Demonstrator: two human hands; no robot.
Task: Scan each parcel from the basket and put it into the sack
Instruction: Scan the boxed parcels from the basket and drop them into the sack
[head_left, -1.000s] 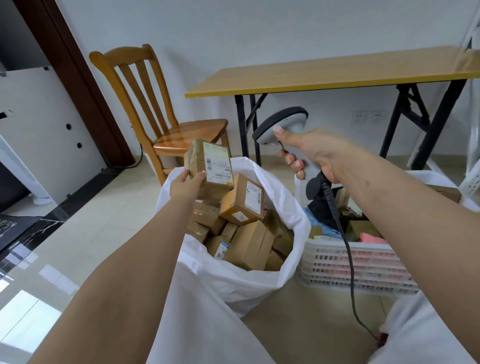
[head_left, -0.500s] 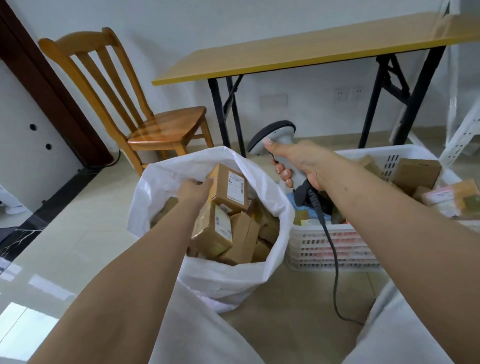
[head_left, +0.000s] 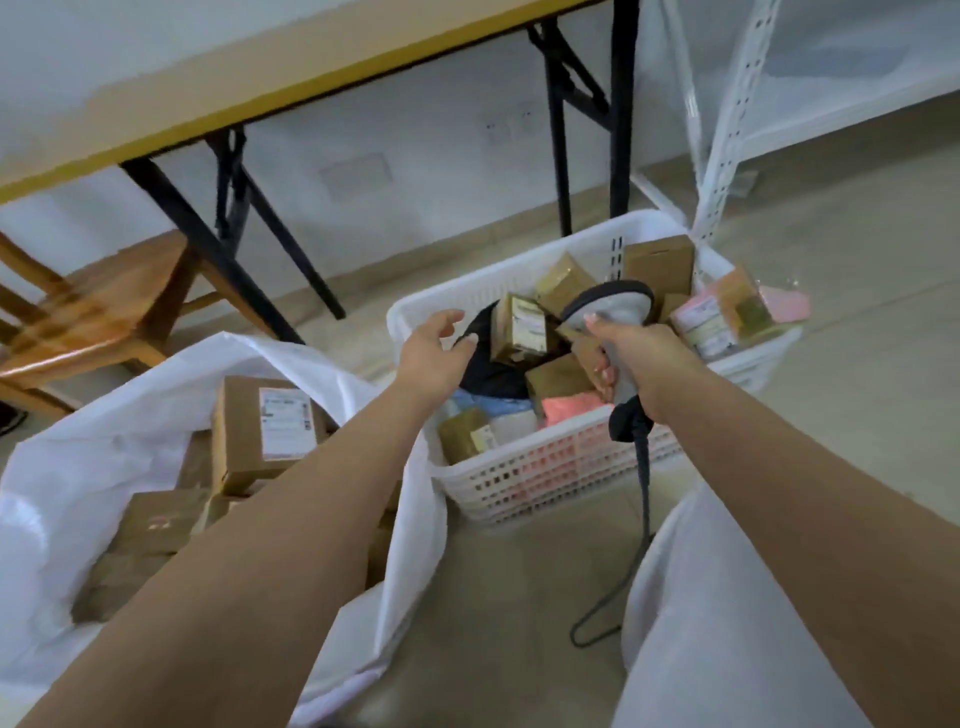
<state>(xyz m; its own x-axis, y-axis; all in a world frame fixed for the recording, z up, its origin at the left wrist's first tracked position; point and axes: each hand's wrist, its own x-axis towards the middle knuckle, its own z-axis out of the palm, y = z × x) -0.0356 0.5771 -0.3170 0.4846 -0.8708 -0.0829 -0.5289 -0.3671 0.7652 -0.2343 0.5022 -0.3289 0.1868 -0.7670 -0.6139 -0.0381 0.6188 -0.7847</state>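
Right hand (head_left: 641, 358) clamped round the grey scanner (head_left: 610, 312), thumb up on the neck, head aimed over the basket (head_left: 524, 478), black cable (head_left: 644, 488) dropping past the front rim to a loop on the floor. Left hand (head_left: 434, 356) loose and empty, fingers relaxed and spread, hovering above the basket's left rim, just short of an upright labelled box (head_left: 521, 328). More parcels packed behind and right: brown boxes (head_left: 658, 265) against the far wall, pink packets (head_left: 571, 408) near the front, a labelled bundle (head_left: 737, 314) spilling over the right edge. Little free space inside; clear air only above the pile. Sack (head_left: 47, 488) touching the basket's left side, mouth wide open, a labelled box (head_left: 265, 431) on top of the stack inside. Bare floor in front of the basket. Folding table (head_left: 218, 98) and wooden chair (head_left: 93, 312) beyond, white rack (head_left: 727, 145) far right.
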